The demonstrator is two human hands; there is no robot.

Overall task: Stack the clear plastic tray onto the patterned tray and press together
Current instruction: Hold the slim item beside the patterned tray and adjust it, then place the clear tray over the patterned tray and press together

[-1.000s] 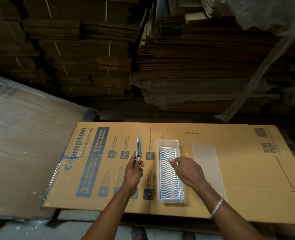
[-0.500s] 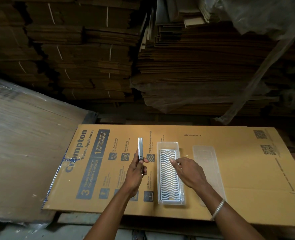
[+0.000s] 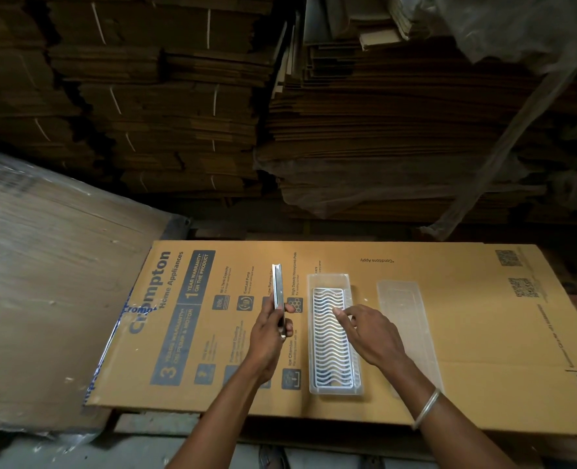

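A flattened printed carton (image 3: 449, 316) lay as the work surface. On it sat the patterned tray (image 3: 331, 353), wavy ribs showing through a clear shell, with a clear plastic tray (image 3: 403, 319) just beside. The right hand (image 3: 371, 333) touched the ribs, fingers loosely spread, gripping nothing. The left hand (image 3: 268, 336) clasped a slim metallic piece (image 3: 278, 292).

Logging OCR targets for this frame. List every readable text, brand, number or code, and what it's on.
All on the flattened cardboard box:
"Crompton Home Appliances", left panel.
"1 YEAR WARRANTY* ON THE PRODUCT".
"3 YEARS WARRANTY* ON PUMP & MOTOR".
"88L" icon; caption "88 L Tank Capacity".
"Everlast Pump".
"High Density Honeycomb Pads".
"Ice Chamber".
"*Conditions Apply", upside down, far edge.
"Crompton", right edge, partly cut off.
Two QR codes: unreadable.
Other icon captions: too small.
Patterned tray, clear plastic tray: none.
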